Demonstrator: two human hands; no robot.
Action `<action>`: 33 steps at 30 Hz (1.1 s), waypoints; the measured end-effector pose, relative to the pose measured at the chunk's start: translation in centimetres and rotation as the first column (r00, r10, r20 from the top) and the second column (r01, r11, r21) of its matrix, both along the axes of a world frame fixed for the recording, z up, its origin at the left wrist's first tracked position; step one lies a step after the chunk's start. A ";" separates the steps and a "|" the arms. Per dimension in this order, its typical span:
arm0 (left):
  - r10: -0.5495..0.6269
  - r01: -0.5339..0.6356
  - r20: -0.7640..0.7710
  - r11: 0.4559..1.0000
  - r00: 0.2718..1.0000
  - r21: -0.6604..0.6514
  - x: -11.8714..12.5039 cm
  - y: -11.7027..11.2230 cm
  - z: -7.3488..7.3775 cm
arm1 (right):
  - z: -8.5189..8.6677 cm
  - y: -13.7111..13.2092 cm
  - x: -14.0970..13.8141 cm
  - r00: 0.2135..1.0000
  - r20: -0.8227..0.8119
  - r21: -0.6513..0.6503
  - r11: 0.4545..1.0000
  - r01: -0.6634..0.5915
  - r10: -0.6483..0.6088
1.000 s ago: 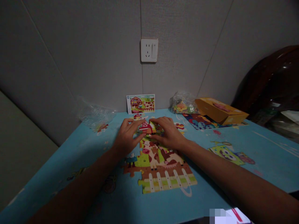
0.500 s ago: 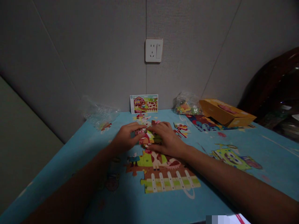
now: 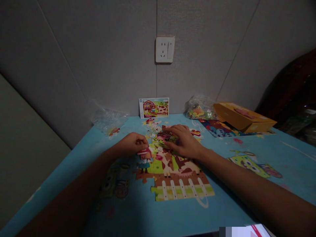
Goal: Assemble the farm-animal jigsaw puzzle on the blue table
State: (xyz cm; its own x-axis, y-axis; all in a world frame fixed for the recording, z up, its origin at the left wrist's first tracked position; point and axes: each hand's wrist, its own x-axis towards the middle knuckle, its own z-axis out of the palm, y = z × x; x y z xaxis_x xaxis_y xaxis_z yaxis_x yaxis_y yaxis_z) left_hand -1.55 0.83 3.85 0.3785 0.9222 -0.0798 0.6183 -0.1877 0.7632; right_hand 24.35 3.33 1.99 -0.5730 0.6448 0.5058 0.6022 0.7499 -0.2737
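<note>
Card [image 3: 156,108] leans on the wall [image 3: 118,65], likely for viewing. On the tabletop [image 3: 177,217], the left hand [image 3: 132,144] narrows at a red piece [image 3: 145,153] by the puzzle [image 3: 185,191], apparently steadying it; the right hand [image 3: 184,141] arches wider around pieces [image 3: 161,139]. Neither grip is certain.

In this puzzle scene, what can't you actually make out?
In the head view:
How the left hand meets the red-topped puzzle piece: its curled fingers hide it.
Pink-green puzzle piece at the right hand: partly covered by fingers.
Blue corner mark on the rectangular farm-picture card: too small.
Contents of the crumpled clear plastic bag: blurred by its folds.
White red-striped object: cut off by the bottom edge, partly pixelated.
</note>
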 end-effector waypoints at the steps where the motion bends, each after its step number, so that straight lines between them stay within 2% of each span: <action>1: -0.005 0.005 -0.002 1.000 1.000 0.002 0.0 0.0 0.0 | 0.0 0.0 0.0 1.000 0.004 -0.003 1.000 -0.004 0.004; 7: -0.040 0.040 -0.009 0.999 0.999 0.020 0.1 -0.1 0.3 | 0.2 -0.2 -0.2 1.000 0.005 -0.029 1.000 -0.001 0.001; 10: -0.010 0.009 0.023 0.998 1.000 0.061 0.0 -0.1 0.2 | 0.2 -0.2 -0.2 1.000 -0.008 -0.022 1.000 0.003 -0.003; 15: 0.074 -0.089 0.158 0.992 0.985 0.085 0.1 0.3 -0.3 | 0.3 -0.2 -0.1 1.000 -0.014 -0.036 0.999 0.000 0.000; 20: 0.137 -0.142 0.346 0.990 0.928 -0.010 1.3 0.0 -0.9 | 0.6 -0.5 -0.7 0.996 -0.049 -0.102 0.991 -0.084 0.079; 24: 0.086 -0.080 0.419 0.996 0.904 -0.032 2.3 -0.8 -0.7 | 0.7 -1.0 -1.2 0.989 -0.091 -0.124 0.984 -0.124 0.114; 28: -0.006 -0.006 0.416 1.000 0.910 0.027 2.6 -1.1 -0.5 | 0.8 -1.2 -1.3 0.983 -0.147 -0.172 0.976 -0.133 0.108; 33: 0.007 -0.037 0.397 0.997 0.918 0.069 2.5 -0.7 -1.1 | 0.8 -1.0 -1.3 0.978 -0.165 -0.193 0.969 -0.155 0.123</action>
State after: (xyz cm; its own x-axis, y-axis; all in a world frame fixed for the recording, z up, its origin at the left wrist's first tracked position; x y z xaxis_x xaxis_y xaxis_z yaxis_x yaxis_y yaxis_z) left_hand 0.94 0.09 2.76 0.3444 0.9281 0.1413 0.2726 -0.2429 0.9310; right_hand 23.08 2.30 2.74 -0.5916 0.6626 0.4592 0.4358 0.7421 -0.5094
